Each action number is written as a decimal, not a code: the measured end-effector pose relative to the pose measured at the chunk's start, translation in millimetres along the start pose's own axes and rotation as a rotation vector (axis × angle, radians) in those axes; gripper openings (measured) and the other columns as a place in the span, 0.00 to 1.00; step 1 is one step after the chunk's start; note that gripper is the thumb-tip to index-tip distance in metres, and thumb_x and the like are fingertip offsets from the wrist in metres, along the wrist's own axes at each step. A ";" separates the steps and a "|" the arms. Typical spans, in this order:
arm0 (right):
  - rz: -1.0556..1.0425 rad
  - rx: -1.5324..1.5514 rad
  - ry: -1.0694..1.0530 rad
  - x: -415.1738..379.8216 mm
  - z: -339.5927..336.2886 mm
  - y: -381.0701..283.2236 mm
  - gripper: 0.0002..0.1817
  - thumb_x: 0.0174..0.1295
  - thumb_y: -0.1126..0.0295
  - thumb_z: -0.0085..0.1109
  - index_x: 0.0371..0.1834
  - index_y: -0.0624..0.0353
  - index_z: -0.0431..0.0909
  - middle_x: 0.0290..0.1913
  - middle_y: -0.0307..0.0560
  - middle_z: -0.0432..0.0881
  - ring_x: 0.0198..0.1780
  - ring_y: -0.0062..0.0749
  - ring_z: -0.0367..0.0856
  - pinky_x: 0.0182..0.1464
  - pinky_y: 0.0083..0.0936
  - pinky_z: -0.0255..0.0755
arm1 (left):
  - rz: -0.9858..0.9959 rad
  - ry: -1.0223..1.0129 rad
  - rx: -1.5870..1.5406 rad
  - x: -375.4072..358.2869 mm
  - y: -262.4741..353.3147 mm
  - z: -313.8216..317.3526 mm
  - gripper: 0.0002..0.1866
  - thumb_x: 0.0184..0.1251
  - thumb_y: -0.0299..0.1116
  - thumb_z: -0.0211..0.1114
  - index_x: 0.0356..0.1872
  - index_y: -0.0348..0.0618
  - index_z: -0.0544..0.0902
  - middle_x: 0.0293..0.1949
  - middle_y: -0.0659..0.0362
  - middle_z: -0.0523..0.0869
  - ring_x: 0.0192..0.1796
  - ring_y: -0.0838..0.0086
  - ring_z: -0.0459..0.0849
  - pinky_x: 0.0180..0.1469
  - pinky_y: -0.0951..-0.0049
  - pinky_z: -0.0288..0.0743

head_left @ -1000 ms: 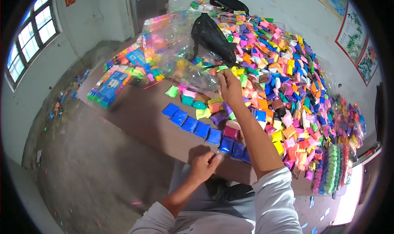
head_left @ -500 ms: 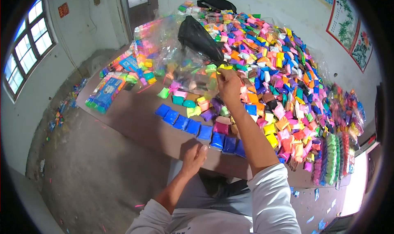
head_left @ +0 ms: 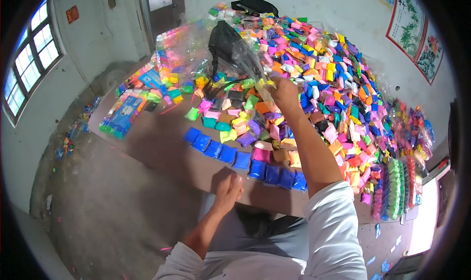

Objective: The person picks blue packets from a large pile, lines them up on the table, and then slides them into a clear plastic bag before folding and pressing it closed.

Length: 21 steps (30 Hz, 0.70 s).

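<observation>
My right hand (head_left: 284,94) is closed on the edge of a clear plastic bag (head_left: 248,59), over the heap of small coloured packets (head_left: 338,91). A black bag (head_left: 225,40) lies behind and partly under the clear plastic. My left hand (head_left: 229,188) rests at the table's front edge with its fingers curled; whether it holds anything is hidden. Just beyond it, a row of blue packets (head_left: 227,153) runs along the front of the table, with pink, brown and other packets behind the row.
A flat pack with a blue label (head_left: 128,108) lies on the left of the brown table (head_left: 162,133). Long wrapped strips of packets (head_left: 394,189) stand at the right end. Another black bag (head_left: 255,6) sits at the back. Scraps litter the floor (head_left: 98,196).
My right hand has moved slightly right, drawing the clear plastic up and away from the packets beneath it. The black bag has shifted and its straps now show. My left hand has barely moved.
</observation>
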State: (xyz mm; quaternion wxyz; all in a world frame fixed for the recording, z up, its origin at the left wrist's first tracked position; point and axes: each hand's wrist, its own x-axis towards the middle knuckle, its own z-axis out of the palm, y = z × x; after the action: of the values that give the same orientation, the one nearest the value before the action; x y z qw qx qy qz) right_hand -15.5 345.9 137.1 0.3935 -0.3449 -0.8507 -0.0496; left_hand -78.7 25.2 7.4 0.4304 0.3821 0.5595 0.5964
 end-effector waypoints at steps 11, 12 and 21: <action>0.225 0.470 0.008 -59.7 -59.0 -60.4 0.13 0.57 0.61 0.72 0.33 0.62 0.87 0.17 0.40 0.76 0.21 0.17 0.69 0.23 0.22 0.61 | -0.125 -0.085 0.040 28.8 33.3 -23.1 0.26 0.75 0.60 0.50 0.45 0.44 0.77 0.35 0.63 0.78 0.28 0.83 0.73 0.27 0.79 0.66; 0.367 0.549 -0.072 -68.8 -54.5 -63.9 0.10 0.56 0.66 0.72 0.33 0.63 0.86 0.17 0.35 0.75 0.21 0.14 0.68 0.23 0.20 0.61 | -0.058 -0.072 0.094 33.6 42.6 -22.3 0.27 0.75 0.60 0.50 0.47 0.44 0.77 0.37 0.63 0.78 0.29 0.82 0.74 0.28 0.78 0.67; 0.391 0.799 -0.156 -116.4 -81.4 -112.9 0.12 0.56 0.71 0.65 0.42 0.63 0.85 0.25 0.49 0.83 0.27 0.25 0.81 0.32 0.29 0.76 | 0.388 -0.040 0.673 36.9 70.9 20.4 0.25 0.70 0.51 0.58 0.55 0.39 0.76 0.47 0.49 0.83 0.44 0.58 0.85 0.45 0.63 0.78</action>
State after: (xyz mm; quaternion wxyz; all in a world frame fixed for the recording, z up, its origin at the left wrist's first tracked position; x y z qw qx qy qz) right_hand 18.2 167.7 132.2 0.4323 -0.3228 -0.7491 0.3844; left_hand -78.1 66.6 78.8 0.1710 0.6121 0.6329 0.4423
